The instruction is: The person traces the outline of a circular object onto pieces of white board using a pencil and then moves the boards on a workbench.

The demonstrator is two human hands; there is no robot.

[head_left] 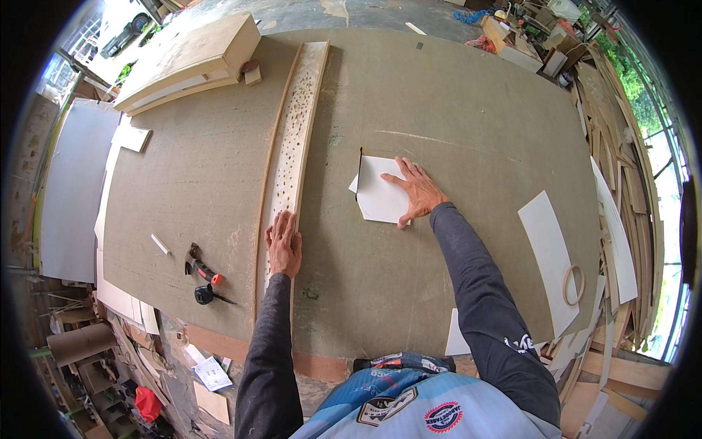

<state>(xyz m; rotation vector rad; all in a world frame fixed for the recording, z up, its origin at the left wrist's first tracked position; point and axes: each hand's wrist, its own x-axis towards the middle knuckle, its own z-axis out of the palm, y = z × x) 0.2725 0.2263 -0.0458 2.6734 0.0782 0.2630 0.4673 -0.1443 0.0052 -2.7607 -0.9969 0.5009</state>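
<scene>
Hammer (202, 268) and tape measure (205, 294) lie left of the spotted strip (292, 139), seemingly parked aside. Left hand (284, 245) rests flat on strip, fingers close, gripping nothing; probably bracing. Rightward, overlapping white pieces (379, 190) on tabletop (395, 285); right hand (417, 192) splays wide over them, apparently against slipping.

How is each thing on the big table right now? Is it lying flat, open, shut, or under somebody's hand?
Left hand, open, resting on the speckled strip
Right hand, spread open on the white sheet
Speckled strip, lying lengthwise
White sheet, flat, overlapping another white piece
Hammer, lying down, not held
Tape measure, lying down, not held
Wooden box, resting on the table
</scene>
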